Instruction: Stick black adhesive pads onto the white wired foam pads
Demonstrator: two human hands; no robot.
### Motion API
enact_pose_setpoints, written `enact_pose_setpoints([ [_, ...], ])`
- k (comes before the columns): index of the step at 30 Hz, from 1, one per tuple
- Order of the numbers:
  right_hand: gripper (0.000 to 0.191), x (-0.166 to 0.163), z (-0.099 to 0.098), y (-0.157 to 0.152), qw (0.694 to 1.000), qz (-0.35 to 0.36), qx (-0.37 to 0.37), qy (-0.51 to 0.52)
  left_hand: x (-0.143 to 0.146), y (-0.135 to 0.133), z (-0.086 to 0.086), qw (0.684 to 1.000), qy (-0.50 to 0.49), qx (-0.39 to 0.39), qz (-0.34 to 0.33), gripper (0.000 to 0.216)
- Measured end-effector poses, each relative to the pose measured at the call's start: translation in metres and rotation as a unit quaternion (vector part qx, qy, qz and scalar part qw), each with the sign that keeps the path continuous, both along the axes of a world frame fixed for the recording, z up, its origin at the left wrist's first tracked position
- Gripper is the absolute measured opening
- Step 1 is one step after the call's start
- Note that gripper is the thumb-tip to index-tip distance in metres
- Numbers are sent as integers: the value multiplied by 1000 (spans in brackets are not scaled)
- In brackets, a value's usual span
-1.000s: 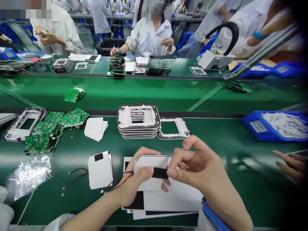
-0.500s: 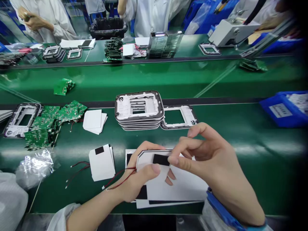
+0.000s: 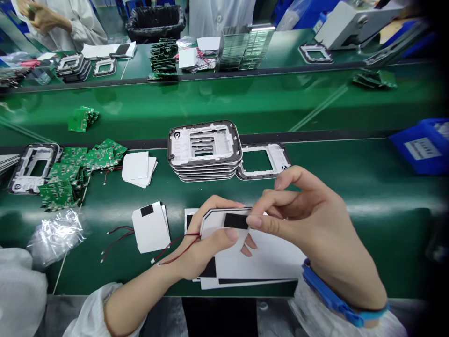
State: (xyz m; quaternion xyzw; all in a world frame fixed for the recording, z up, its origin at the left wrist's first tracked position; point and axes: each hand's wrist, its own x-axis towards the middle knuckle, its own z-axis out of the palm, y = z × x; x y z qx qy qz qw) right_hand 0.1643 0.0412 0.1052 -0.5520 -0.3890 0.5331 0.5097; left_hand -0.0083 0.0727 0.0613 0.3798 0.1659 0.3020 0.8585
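My left hand point(image 3: 205, 243) grips a thin white panel point(image 3: 213, 222) with a dark edge, thumb on its face and fingers behind. Thin red and black wires point(image 3: 177, 255) with a small white connector trail from its left side over my wrist. A black rectangular strip point(image 3: 235, 220) lies on the panel's face. Thumb and forefinger of my right hand point(image 3: 305, 213) are pinched at the strip's right end, its other fingers curled. Beneath both hands lie white sheets with black patches point(image 3: 266, 262). Left of them rests a small stack of similar white panels point(image 3: 150, 231) with wires.
Stacked grey-and-white frames point(image 3: 205, 150) stand ahead, with a single frame point(image 3: 280, 161) beside them. Green circuit boards point(image 3: 66, 175), white panels point(image 3: 135, 166) and clear plastic point(image 3: 58, 236) are at left. A blue bin point(image 3: 421, 145) sits at right. Co-workers stand beyond the green conveyor point(image 3: 196, 100).
The view has shifted slightly, so the bench and hands appear higher in the picture. Both hands keep nearly the same hold on the panel and strip.
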Motion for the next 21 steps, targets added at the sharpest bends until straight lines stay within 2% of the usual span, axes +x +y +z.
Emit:
enact_pose_setpoints([
  [8,49,1,2,1,1000,15,-16,-17,1,0,-1,1000,-1,6,8,24],
  [21,47,0,1,2,1000,11,-2,-8,-1,-1,-2,1000,13,23,15,24],
])
